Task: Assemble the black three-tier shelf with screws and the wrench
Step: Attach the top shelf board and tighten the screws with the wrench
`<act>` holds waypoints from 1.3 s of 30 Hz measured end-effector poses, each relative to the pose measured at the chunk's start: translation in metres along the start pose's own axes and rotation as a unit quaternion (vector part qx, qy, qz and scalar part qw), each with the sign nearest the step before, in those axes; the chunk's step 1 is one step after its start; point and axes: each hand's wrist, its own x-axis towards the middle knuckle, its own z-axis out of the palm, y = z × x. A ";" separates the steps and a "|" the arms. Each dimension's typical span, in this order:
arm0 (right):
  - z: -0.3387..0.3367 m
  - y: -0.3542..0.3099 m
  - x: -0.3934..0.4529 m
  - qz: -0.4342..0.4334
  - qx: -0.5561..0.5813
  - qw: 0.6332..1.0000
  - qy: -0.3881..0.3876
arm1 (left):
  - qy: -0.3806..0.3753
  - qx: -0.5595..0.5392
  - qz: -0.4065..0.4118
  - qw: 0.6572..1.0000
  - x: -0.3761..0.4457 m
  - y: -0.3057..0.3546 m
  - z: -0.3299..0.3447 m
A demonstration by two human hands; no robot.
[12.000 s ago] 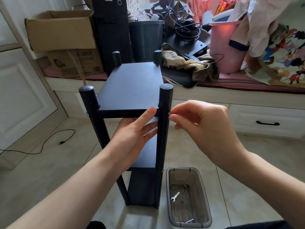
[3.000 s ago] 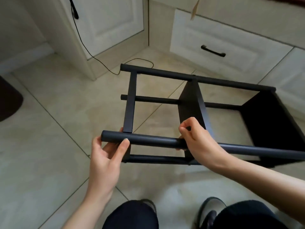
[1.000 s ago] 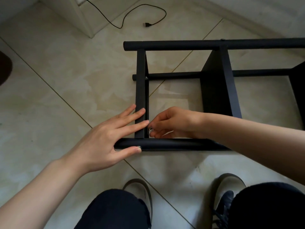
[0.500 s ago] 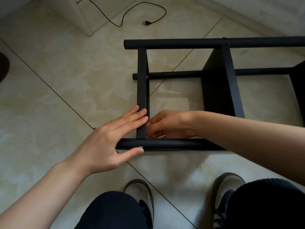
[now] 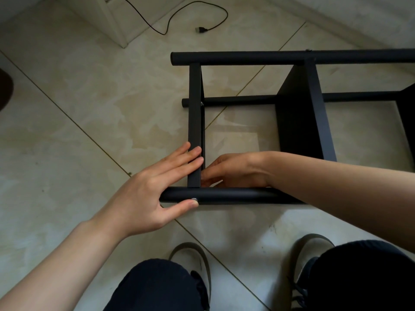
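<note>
shelf: black three-tier shelf (image 5: 301, 122) lying on its side on tiled floor (image 5: 89, 108), right end cut off by frame
left hand: left hand (image 5: 146, 194) flat, fingers straight on end board, thumb at screw head (image 5: 194, 199) on near pole
right hand: right hand (image 5: 233, 170) behind near pole; fingertips hidden by board, grip can't tell
other: cable (image 5: 179, 16) on floor, plug visible

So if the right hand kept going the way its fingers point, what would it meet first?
The right hand points left, fingertips already at the inner face of the end shelf panel, so it would meet that panel first; actual contact is hidden.
</note>
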 end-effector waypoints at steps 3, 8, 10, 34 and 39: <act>-0.002 0.001 -0.001 0.005 0.032 0.999 -0.010 | 0.001 -0.001 -0.002 1.000 0.000 -0.001 0.000; -0.002 -0.001 0.003 0.037 0.010 0.999 -0.007 | 0.000 -0.003 -0.005 1.000 0.000 -0.001 0.000; -0.001 -0.002 0.004 0.047 -0.015 0.999 -0.005 | 0.001 -0.003 -0.005 1.000 0.000 -0.001 0.000; -0.008 -0.002 0.003 0.054 0.000 0.998 -0.024 | 0.000 -0.012 -0.010 1.000 0.000 0.001 0.000; -0.006 -0.002 0.004 0.043 0.006 0.999 -0.019 | 0.001 -0.014 -0.008 1.000 0.000 0.001 0.000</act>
